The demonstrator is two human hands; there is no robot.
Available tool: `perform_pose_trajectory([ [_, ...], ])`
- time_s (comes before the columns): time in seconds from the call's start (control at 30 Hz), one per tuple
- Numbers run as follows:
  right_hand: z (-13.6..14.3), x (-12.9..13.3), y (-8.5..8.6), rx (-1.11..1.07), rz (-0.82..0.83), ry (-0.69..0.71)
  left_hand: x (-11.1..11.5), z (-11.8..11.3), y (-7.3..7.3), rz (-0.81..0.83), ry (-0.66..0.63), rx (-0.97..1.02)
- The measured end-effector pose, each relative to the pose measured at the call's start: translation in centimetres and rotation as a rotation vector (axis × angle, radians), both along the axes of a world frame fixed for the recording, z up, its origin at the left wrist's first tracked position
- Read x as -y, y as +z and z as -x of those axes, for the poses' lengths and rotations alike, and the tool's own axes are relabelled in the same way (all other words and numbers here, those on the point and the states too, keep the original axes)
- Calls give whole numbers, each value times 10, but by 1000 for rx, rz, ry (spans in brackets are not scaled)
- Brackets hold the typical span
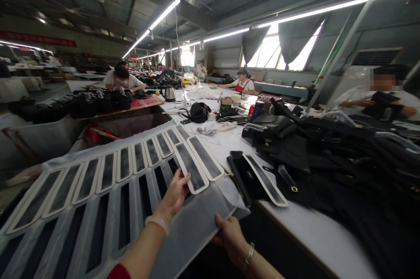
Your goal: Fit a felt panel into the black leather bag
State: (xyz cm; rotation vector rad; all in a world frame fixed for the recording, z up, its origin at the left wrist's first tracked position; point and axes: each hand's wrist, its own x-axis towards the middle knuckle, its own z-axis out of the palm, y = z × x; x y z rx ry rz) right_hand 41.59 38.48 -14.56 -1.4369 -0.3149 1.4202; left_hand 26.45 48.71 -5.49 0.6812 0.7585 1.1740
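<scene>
My left hand (176,191) holds the lower left edge of a white-rimmed panel (191,169) with a dark centre, its thumb over the rim. Against its right side lies a similar panel (205,158). My right hand (229,235) pinches the near right edge of a translucent plastic sheet (200,222). Several white-rimmed panels (106,172) form a slanting row on the sheet, with a row of dark strips (101,231) nearer me. The fingertips of my right hand are partly hidden by the sheet.
One more panel (265,179) leans on black bags (278,139) at the right. A black pouch (199,112), a kettle (169,93) and small boxes (225,104) stand farther back on the white table (315,231). Several people work around the tables.
</scene>
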Motion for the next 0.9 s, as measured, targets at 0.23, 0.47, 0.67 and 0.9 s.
perform_pose_trajectory([
  [0.23, 3, -2, 12, 15, 79, -9, -29, -2, 20, 5, 8, -85],
  [0.47, 6, 2, 26, 21, 58, 19, -62, -22, 64, -30, -21, -125],
  [0.67, 1, -2, 27, 28, 102, 49, -40, 11, 62, -134, 42, -282],
  [0.9, 2, -3, 20, 77, 174, 84, -3, 69, 47, -76, 40, -492],
])
